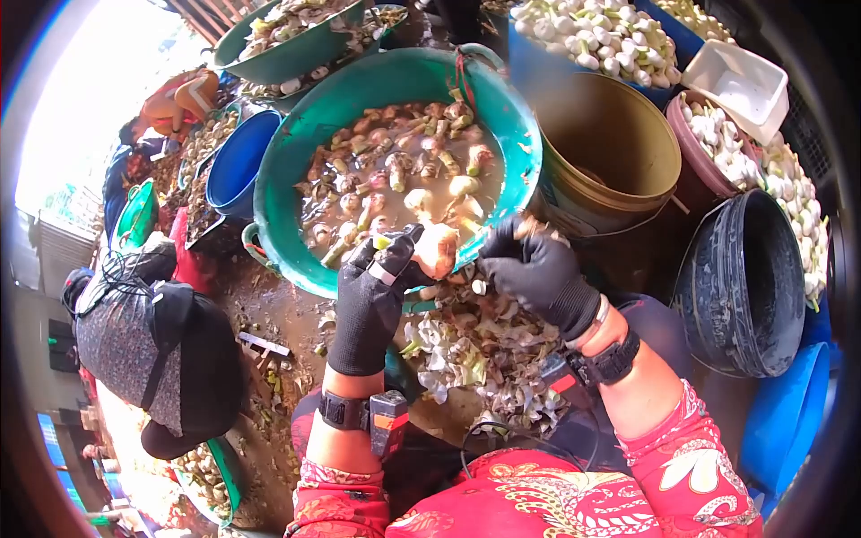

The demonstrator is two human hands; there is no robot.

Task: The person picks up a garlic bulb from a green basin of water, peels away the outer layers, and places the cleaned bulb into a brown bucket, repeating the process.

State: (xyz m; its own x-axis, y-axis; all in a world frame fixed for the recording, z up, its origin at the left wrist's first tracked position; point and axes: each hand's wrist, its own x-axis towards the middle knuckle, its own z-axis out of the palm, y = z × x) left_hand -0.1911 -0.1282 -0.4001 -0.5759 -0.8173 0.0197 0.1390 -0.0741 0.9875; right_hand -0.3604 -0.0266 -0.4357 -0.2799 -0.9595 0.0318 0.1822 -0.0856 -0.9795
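My left hand, in a black knit glove, is closed around a brownish garlic bulb at the near rim of a large green tub. Muddy water in the tub holds many unpeeled bulbs with stems. Just right of the bulb, my gloved right hand has its fingers curled in. A brown scrap of garlic peel shows at its fingers, partly hidden and slightly blurred. Below both hands lies a heap of pale and brown peelings.
White peeled bulbs fill a blue tub and a pink tub at the right. A yellowish bucket and a black bucket stand nearer. Another person sits at the left, near a blue bucket.
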